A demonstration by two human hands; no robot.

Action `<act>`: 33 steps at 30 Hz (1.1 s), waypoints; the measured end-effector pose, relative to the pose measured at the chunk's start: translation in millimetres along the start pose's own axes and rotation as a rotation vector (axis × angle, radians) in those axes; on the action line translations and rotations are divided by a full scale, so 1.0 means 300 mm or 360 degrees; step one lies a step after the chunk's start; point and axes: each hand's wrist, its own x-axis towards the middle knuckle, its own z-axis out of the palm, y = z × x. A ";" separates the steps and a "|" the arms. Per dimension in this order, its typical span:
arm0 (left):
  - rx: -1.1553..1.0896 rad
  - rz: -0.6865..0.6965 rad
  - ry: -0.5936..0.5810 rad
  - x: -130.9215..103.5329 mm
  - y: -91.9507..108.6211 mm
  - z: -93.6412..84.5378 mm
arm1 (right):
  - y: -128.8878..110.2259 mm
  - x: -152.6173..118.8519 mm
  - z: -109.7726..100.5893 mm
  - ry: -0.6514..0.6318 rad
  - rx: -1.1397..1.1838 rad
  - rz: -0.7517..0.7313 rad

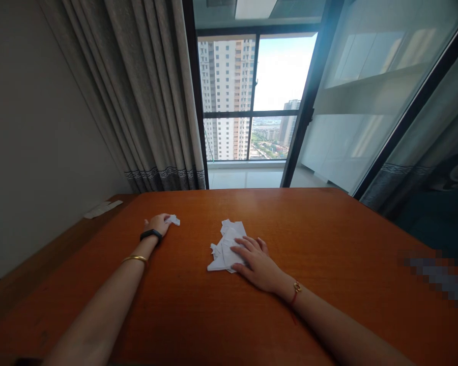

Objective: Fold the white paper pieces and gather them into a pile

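Note:
On the brown wooden table (191, 305) lies a loose heap of white paper pieces (227, 249), some folded or torn at the edges. My right hand (257, 262) rests on the right side of this heap, fingers spread and lying flat. Farther left, my left hand (158, 224) is low over the table with its fingers closed on a small crumpled piece of white paper (173, 220). The left fingertips are partly hidden behind the hand. A dark band and a gold bangle circle the left wrist and forearm.
Flat white strips (103, 209) lie on the ledge at the left, by the wall. A grey curtain (156, 101) hangs behind the table's far edge. Beyond stands a sliding glass door (351, 117). A blurred patch (442, 279) covers the table's right edge.

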 end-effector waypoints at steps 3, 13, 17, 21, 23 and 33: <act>-0.0227 0.0072 0.0010 -0.033 0.083 0.012 | 0.002 0.001 0.000 0.0000 0.0007 -0.0011; -0.1045 0.0741 -0.0667 -0.371 0.434 0.096 | 0.059 0.014 -0.010 0.0183 -0.0039 0.0109; -0.0648 0.0874 -0.0813 -0.451 0.456 0.125 | 0.101 0.025 -0.017 0.0301 0.0077 0.0212; -0.0532 0.0863 -0.0662 -0.457 0.449 0.147 | 0.131 0.032 -0.010 0.0390 0.0362 0.0245; -0.0646 0.0826 -0.0559 -0.443 0.442 0.145 | 0.139 0.034 -0.008 0.0412 0.0559 0.0263; -0.1860 0.0094 -0.0299 -0.359 0.392 0.121 | 0.232 0.024 -0.096 0.0285 0.1093 0.0471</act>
